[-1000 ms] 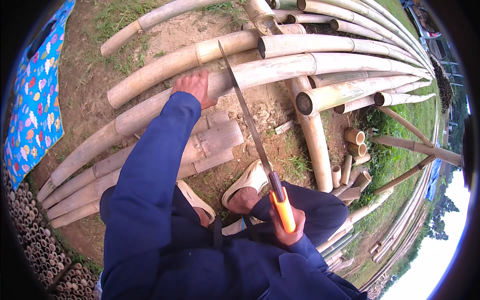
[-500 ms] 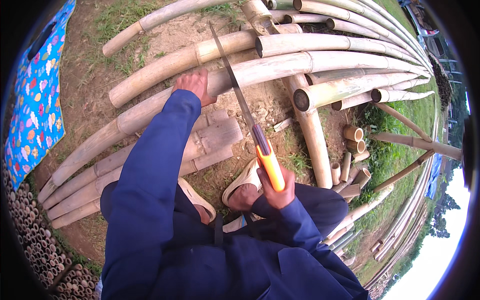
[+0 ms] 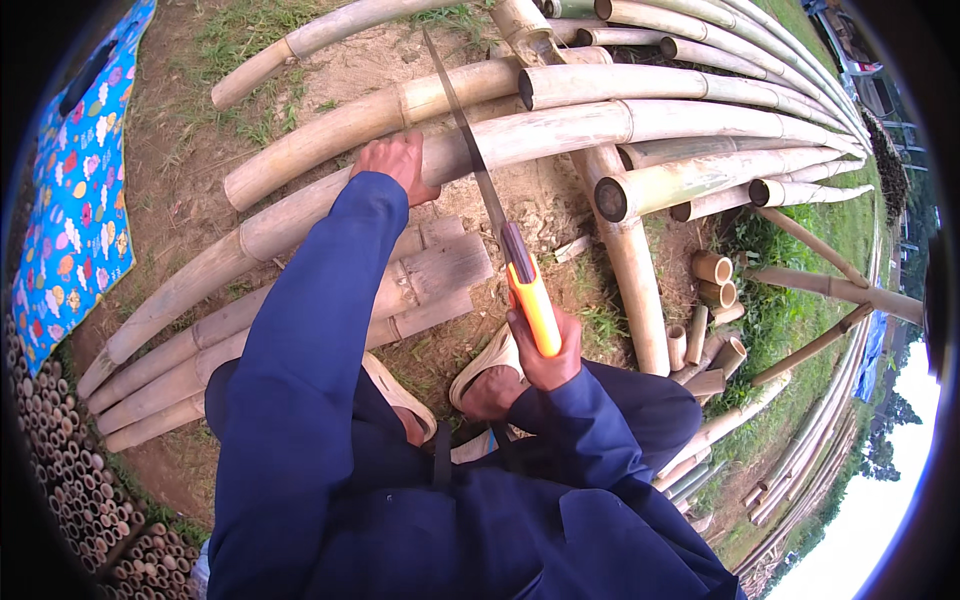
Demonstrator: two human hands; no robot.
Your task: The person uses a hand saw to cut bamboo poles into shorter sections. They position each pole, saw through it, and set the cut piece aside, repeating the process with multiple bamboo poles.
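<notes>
My right hand point(image 3: 553, 350) is closed round the orange and dark handle of a hand saw point(image 3: 478, 165). Its long blade lies across a thick pale bamboo pole point(image 3: 560, 132), pointing away from me. On the same pole, just left of the blade, my left hand point(image 3: 395, 168) is wrapped over the top and grips it. How deep the blade sits in the bamboo I cannot tell. Beneath the pole, a crosswise bamboo log point(image 3: 625, 265) runs toward me on the right. Several cut bamboo lengths point(image 3: 440, 268) lie side by side below my left forearm.
Many long bamboo poles point(image 3: 740, 90) fan out to the far right. Short bamboo pieces point(image 3: 712, 267) stand and lie by my right knee. A blue patterned sheet point(image 3: 80, 190) is at the left, above stacked bamboo rings point(image 3: 75, 490). My clogs point(image 3: 490, 365) rest on the soil.
The saw handle and my right hand have shifted slightly toward me and left relative to the pole. My left hand keeps its grip. The whole view has moved a little.
</notes>
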